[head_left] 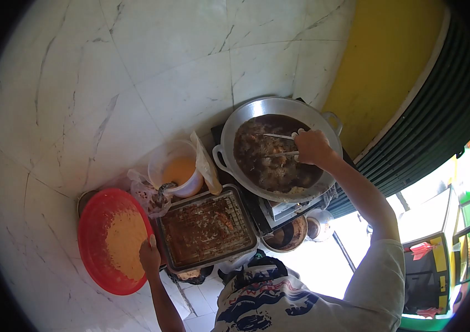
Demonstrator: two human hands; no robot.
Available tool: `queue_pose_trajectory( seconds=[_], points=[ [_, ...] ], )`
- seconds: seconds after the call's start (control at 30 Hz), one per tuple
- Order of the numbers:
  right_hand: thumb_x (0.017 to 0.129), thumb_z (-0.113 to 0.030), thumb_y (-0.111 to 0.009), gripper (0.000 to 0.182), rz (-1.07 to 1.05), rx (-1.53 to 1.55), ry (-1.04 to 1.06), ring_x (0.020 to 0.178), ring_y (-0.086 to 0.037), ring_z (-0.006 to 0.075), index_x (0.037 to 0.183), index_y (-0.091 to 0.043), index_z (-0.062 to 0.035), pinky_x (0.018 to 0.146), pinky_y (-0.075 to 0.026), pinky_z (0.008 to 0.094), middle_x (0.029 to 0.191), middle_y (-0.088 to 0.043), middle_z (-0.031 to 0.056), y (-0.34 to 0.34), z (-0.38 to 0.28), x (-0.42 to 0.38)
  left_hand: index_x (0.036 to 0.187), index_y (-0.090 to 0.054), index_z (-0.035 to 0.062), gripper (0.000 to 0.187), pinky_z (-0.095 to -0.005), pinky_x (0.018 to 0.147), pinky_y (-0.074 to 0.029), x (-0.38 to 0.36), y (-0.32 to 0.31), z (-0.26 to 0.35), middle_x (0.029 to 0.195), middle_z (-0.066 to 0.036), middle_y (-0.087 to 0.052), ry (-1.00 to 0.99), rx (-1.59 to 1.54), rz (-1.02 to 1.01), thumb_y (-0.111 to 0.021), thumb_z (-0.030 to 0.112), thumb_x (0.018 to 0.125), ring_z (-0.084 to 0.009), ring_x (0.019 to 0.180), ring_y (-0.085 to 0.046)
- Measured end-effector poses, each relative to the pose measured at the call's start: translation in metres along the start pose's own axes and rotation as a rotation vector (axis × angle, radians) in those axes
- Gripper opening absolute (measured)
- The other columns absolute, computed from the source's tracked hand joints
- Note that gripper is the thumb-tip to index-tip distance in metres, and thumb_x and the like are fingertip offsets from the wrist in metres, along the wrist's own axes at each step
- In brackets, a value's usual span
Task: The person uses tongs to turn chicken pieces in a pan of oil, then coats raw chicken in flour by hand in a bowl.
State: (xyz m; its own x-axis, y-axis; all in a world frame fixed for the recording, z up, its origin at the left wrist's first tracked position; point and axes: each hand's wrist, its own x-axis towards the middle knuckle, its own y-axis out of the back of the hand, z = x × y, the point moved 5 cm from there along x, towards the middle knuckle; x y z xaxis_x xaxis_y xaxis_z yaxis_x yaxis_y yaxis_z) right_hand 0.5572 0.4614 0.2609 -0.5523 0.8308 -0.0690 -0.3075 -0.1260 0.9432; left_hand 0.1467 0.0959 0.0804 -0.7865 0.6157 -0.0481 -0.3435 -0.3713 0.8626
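Right grip (313,148) clasps 1 pair of tongs (278,136) over 1 wok (246,112); left grip (149,257) pinches 1 basin (93,239).

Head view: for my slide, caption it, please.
Right hand holds metal tongs over round silver wok; left hand holds red plastic basin.

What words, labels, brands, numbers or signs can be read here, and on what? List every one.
None can be read with certainty.
Shirt: dark and red print, apparently with lettering, too creased and blurred to quote.
Pan, tongs, red basin, tray: no text that I can make out.
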Motion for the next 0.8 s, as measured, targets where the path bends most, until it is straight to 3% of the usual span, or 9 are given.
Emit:
queue_pose_trajectory(
  seconds=[0.4,0.8],
  points=[
    [0.068,-0.032,-0.073,0.040,0.035,0.147,-0.011,0.086,-0.062,0.0316,0.097,-0.061,-0.0060,0.077,-0.049,0.0445,0.090,-0.059,0.0116,-0.006,0.014,-0.003,0.100,-0.060,-0.0017,0.058,-0.0489,0.080,-0.044,0.000,0.000,0.001,0.098,-0.025,-0.061,-0.008,0.014,-0.007,-0.038,0.052,0.093,-0.0432,0.095,-0.057],
    [0.067,-0.033,-0.074,0.047,0.040,0.101,0.001,0.088,-0.063,0.0295,0.103,-0.059,-0.0080,0.075,-0.050,0.0442,0.093,-0.059,0.0105,-0.009,0.007,-0.008,0.103,-0.060,-0.0014,0.057,-0.0483,0.083,-0.044,-0.001,0.000,0.001,0.102,-0.024,-0.062,0.003,0.011,0.003,-0.038,0.051,0.093,-0.0425,0.098,-0.057]
  ],
)
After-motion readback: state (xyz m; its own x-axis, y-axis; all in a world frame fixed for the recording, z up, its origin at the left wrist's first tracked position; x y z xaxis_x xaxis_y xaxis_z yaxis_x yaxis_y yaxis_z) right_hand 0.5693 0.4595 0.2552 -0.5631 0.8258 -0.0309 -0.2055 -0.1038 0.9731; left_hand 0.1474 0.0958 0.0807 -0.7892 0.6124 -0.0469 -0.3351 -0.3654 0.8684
